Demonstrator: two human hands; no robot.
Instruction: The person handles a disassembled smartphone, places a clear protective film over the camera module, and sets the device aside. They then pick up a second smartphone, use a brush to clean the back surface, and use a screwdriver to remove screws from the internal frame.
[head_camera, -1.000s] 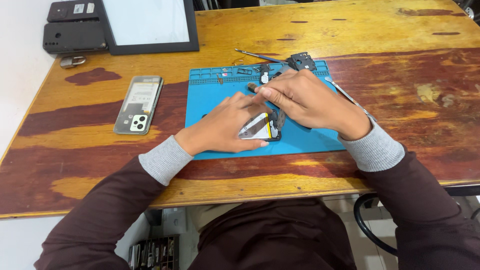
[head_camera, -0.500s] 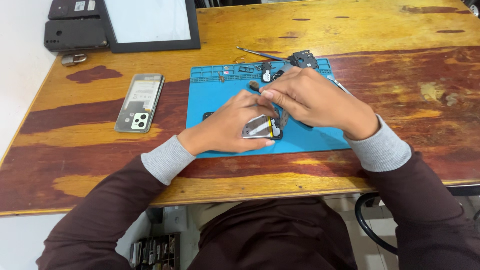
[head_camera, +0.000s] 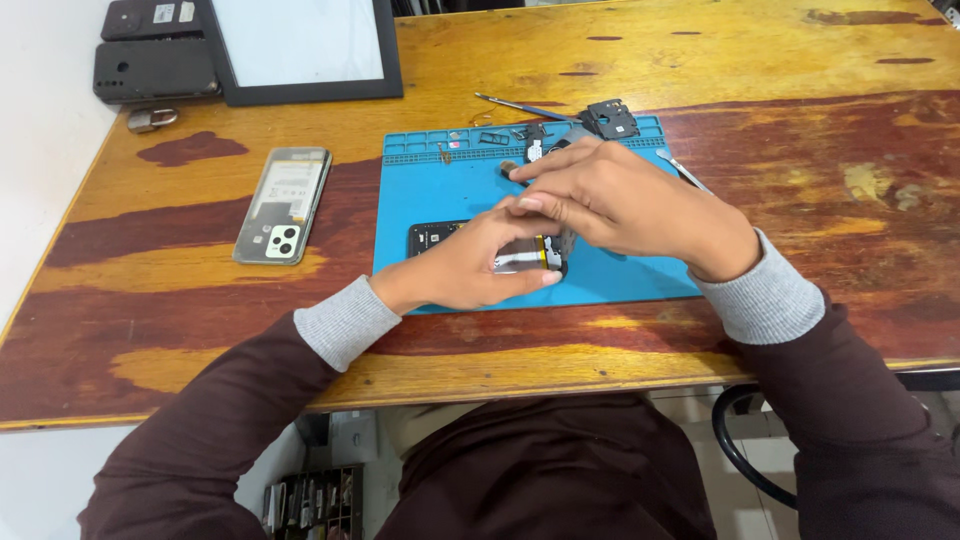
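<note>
The fingers of the left hand (head_camera: 470, 268) curl around the near edge of an opened dark smartphone body (head_camera: 490, 250), thumb along its lower side, pressing it flat so it cannot slide. The right hand (head_camera: 620, 205) arches over the same phone from the far side, its fingers bunched together and tipped down onto the phone's upper edge; what the fingertips pinch, if anything, is hidden under the knuckles, so I cannot tell. The hands meet over the device, one bracing while the other seems to work on a small spot.

The phone lies on a blue silicone repair mat (head_camera: 440, 190), near its front edge, with a pale strip with a yellow edge just visible between the hands. The mat probably keeps the phone from skidding and stops tiny parts from rolling off. Along its far rim, in the moulded tray section, sit small loose black components (head_camera: 612, 118) and a thin metal-tipped tool (head_camera: 520, 106), kept within easy reach yet clear of the hands.

Left of the mat, well apart, a translucent phone back cover with a camera block (head_camera: 283, 205) lies on the worn wooden table (head_camera: 800, 60). At the far left corner rest two dark phones (head_camera: 155, 55) beside a black-framed tablet with a white screen (head_camera: 300, 45).
</note>
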